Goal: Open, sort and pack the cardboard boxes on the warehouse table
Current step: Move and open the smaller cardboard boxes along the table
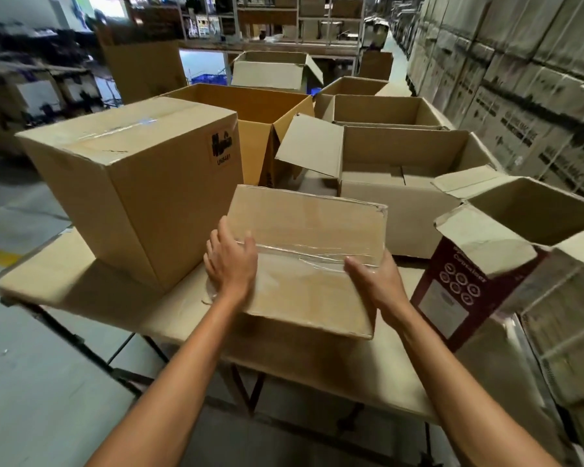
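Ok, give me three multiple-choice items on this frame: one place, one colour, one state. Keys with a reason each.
1. Where does the large sealed box stand relative to the small taped box? A to its left; B to its right; C on top of it.
2. The printed open box at right is: A maroon; B blue; C green.
3. The small taped box is: A opened; B shut, held by the left hand and right hand; C flattened.
Key: 1 A, it stands on the left hand's side. 2 A, its side is dark red. 3 B, clear tape crosses its closed top.
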Demonstrator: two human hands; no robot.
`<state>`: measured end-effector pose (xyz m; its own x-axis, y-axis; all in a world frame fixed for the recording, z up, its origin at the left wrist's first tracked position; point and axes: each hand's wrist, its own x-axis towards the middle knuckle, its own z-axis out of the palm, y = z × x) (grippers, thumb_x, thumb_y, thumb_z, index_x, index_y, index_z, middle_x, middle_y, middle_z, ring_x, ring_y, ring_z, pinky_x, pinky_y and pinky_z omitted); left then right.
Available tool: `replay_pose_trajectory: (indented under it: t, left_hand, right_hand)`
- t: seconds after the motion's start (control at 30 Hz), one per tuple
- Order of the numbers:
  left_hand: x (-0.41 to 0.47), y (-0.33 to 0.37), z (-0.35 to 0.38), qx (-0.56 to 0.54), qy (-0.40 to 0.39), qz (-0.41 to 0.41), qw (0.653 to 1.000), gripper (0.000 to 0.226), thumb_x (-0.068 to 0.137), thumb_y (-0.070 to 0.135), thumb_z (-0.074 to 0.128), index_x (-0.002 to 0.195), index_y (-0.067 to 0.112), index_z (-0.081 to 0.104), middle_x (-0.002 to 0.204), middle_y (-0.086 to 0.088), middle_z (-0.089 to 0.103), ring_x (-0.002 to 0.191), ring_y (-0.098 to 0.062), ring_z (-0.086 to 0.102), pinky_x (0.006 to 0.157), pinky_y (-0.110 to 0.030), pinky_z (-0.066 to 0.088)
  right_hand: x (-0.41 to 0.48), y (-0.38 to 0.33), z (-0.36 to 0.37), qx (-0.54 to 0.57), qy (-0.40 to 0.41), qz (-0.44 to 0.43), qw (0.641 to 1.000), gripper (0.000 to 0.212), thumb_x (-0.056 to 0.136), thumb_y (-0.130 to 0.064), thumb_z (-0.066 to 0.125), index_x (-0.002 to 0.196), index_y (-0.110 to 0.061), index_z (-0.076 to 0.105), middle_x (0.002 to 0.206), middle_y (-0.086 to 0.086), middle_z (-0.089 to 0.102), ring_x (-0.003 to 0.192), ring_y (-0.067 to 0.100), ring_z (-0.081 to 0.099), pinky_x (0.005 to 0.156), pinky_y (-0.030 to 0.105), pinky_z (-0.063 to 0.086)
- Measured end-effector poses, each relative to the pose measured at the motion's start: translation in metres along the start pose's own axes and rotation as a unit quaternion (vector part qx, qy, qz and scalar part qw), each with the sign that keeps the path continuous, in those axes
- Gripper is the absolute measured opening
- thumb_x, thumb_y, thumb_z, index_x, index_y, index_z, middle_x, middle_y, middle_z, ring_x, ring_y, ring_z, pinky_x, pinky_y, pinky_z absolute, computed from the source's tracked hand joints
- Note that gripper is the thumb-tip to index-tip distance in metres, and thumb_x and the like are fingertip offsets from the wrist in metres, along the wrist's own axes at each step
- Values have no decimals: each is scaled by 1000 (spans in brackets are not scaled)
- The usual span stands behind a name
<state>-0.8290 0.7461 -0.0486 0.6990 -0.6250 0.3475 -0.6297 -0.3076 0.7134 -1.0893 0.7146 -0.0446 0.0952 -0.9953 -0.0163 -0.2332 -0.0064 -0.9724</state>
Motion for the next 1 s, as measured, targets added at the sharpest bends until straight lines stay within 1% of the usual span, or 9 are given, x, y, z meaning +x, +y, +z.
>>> replay_pose_trajectory:
  t: [0.17, 0.33, 0.43, 0.57, 0.73, 0.83, 0.9, 0.97, 1.0]
  left_hand:
    - [-27, -17, -9, -2, 65, 34, 997, 57, 100, 43, 46, 150, 19, 33, 137, -8, 52, 119, -26, 51, 100, -46, 42]
    - [-45, -27, -18, -45, 88, 35, 995, 60, 98, 45, 40, 151, 19, 29, 135, -10, 51, 117, -28, 51, 97, -45, 42]
    - [-46, -30, -15, -66, 69, 31, 995, 67, 97, 45, 37, 155, 15, 22, 141, -15, 47, 125, -33, 47, 104, -49, 39]
    - [-42, -38, -7, -94, -26, 28, 995, 76, 96, 48, 34, 159, 15, 9, 156, -21, 33, 137, -41, 37, 111, -55, 34]
    - [-25, -49, -2, -158, -123, 33, 979, 78, 89, 67, 29, 150, 17, 25, 143, -16, 47, 126, -37, 49, 101, -48, 43]
    - [-7, -51, -8, -218, -160, 11, 963, 72, 83, 76, 23, 119, 19, 48, 108, -5, 61, 100, -31, 57, 78, -39, 41]
    - [8, -48, -12, -313, -175, -9, 933, 60, 91, 71, 28, 103, 18, 54, 95, 1, 61, 95, -26, 57, 76, -39, 43]
    - [29, -40, -17, -397, -198, -43, 895, 50, 104, 54, 30, 105, 12, 57, 96, -2, 62, 100, -26, 57, 76, -33, 47]
    - [42, -35, -20, -406, -200, -41, 891, 49, 106, 48, 30, 111, 7, 57, 99, -6, 63, 101, -26, 57, 75, -31, 49]
  right_hand:
    - [-29, 11, 4, 3, 10, -30, 999, 95, 66, -64, 80, 146, -33, 39, 129, -8, 64, 114, 13, 64, 99, 45, 53]
    - [-58, 14, 7, -48, 20, -72, 996, 110, 67, -75, 64, 157, -31, 20, 143, -2, 54, 122, 17, 58, 102, 37, 50]
    - [-68, 14, 9, -80, 28, -78, 993, 112, 69, -77, 59, 159, -31, 11, 144, 1, 54, 120, 20, 60, 99, 34, 51]
    - [-75, 15, 8, -118, 49, -67, 989, 109, 78, -72, 62, 159, -33, 1, 147, 4, 51, 125, 27, 58, 104, 47, 49]
    - [-66, 11, 7, -155, 90, -27, 983, 105, 82, -40, 79, 159, -31, 8, 141, 10, 56, 125, 31, 56, 105, 45, 47]
    - [-54, 11, 6, -175, 120, 15, 977, 104, 78, -25, 84, 158, -26, 17, 135, 12, 59, 122, 33, 58, 101, 43, 49]
    - [-51, 10, 4, -166, 132, 23, 977, 96, 77, -28, 83, 155, -25, 26, 133, 10, 60, 122, 31, 59, 101, 42, 51]
    - [-53, 3, 3, -107, 140, -6, 984, 88, 77, -47, 78, 150, -27, 35, 132, 0, 60, 123, 24, 58, 101, 44, 51]
    - [-54, -5, 3, -73, 147, -22, 986, 87, 76, -58, 73, 149, -28, 38, 129, -7, 60, 122, 19, 58, 100, 42, 52]
